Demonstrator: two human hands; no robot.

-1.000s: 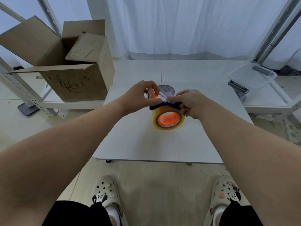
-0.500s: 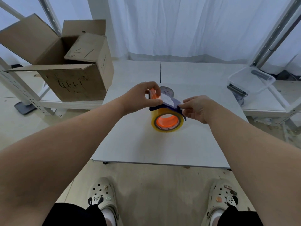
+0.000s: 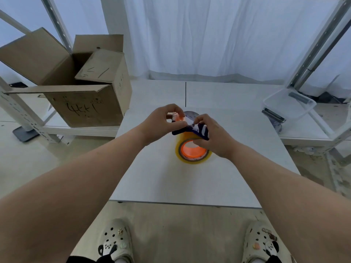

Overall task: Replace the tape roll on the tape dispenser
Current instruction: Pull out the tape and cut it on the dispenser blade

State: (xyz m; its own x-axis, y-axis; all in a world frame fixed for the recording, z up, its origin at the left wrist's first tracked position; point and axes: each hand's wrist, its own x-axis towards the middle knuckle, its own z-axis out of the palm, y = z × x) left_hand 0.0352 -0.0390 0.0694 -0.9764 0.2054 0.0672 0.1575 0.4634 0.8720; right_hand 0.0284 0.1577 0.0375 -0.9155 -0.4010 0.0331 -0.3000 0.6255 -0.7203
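Observation:
A yellowish tape roll [image 3: 191, 158] with an orange core sits mounted in a dark blue tape dispenser [image 3: 197, 130] on the white table [image 3: 171, 179]. My left hand [image 3: 161, 124] pinches the dispenser's orange front end. My right hand [image 3: 210, 135] grips the dispenser's blue frame from the right, thumb over the top of the roll, fingers touching a clear strip of tape across the top. Behind the dispenser lies a second, greyish roll [image 3: 190, 114], mostly hidden by my hands.
An open cardboard box [image 3: 83, 99] stands on a low shelf at the left. A clear plastic container [image 3: 288, 103] sits on the right shelf, with metal rack posts [image 3: 313, 54] behind it. White curtains close the back. My feet stand below the table's near edge.
My right hand moved from the dispenser's right side back onto its frame and over the roll. My left hand kept its pinch on the orange end.

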